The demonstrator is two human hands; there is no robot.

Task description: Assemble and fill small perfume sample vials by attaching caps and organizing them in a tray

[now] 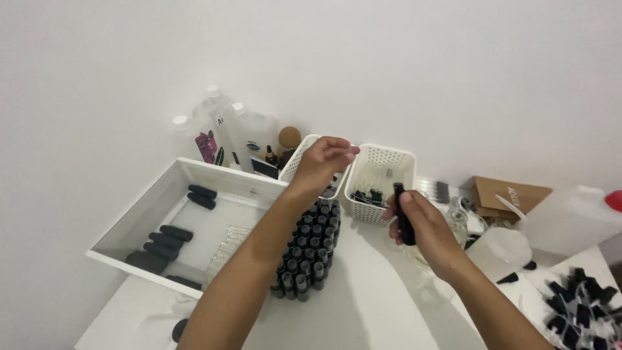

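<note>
Over the white table [363, 291], the right hand [421, 223] gripped a small black bottle [404, 217] upright around its middle. It looked light, hard and smooth, so maybe slippery. The left hand [324, 162] reached into a white basket [295, 162], fingers pinched; what it held was hidden.

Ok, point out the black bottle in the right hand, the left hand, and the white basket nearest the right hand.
black bottle [404, 223], head view, on its middle
left hand [326, 159], head view, on its back
white basket [405, 155], head view, on its far rim
</note>
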